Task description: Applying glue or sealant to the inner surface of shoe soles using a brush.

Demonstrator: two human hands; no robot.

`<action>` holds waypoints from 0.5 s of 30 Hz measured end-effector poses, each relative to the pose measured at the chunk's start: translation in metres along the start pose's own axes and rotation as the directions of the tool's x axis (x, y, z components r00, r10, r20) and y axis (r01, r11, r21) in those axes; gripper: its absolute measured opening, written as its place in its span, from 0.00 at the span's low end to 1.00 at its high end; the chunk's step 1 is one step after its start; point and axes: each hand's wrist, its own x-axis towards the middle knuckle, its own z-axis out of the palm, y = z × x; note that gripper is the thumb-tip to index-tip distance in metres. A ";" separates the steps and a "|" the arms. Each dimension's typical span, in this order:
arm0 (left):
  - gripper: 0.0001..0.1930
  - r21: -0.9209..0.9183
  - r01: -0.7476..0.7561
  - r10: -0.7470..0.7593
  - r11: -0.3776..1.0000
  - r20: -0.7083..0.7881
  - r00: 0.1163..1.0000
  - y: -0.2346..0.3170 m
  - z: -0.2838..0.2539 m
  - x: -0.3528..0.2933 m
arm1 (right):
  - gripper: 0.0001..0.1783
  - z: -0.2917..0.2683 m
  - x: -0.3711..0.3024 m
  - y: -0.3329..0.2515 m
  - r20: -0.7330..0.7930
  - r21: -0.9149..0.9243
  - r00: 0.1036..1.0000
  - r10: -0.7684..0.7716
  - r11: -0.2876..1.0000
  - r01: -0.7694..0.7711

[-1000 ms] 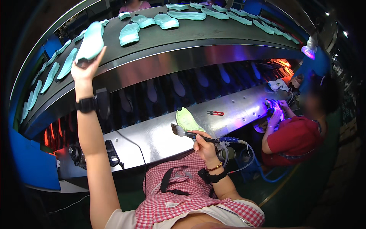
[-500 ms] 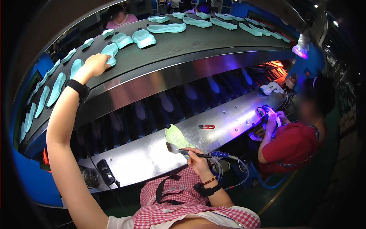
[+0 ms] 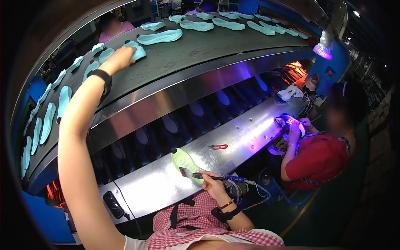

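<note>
Stretched over the dark conveyor belt (image 3: 200, 51), my left hand (image 3: 118, 60) has its fingers curled on a teal shoe sole (image 3: 139, 51), partly covering it. My right hand (image 3: 212, 187) grips a brush (image 3: 202, 176) with a dark handle and flat bristles; a blue fitting and clear tubing are at its rear end. Under the bristles, a pale yellow-green shoe sole (image 3: 180, 157) lies on the shiny metal ledge (image 3: 146, 187) in front of me.
More teal soles (image 3: 160, 37) line the belt. Red-handled thread snips (image 3: 218, 146) and a black holder (image 3: 113, 205) rest on the ledge. At right, a person in red (image 3: 310, 156) handles a shoe (image 3: 287, 121) under purple light. A lamp (image 3: 323, 46) hangs above.
My left hand has moved rightward and slightly up, from one teal sole to another. The belt's soles have shifted left. My right hand still holds the brush over the yellow-green sole.
</note>
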 end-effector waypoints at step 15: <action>0.23 0.295 0.431 -0.494 0.853 0.188 0.849 -0.091 0.000 -0.091 | 0.12 -0.025 0.016 0.003 0.008 0.055 0.999 0.044 0.997 -0.044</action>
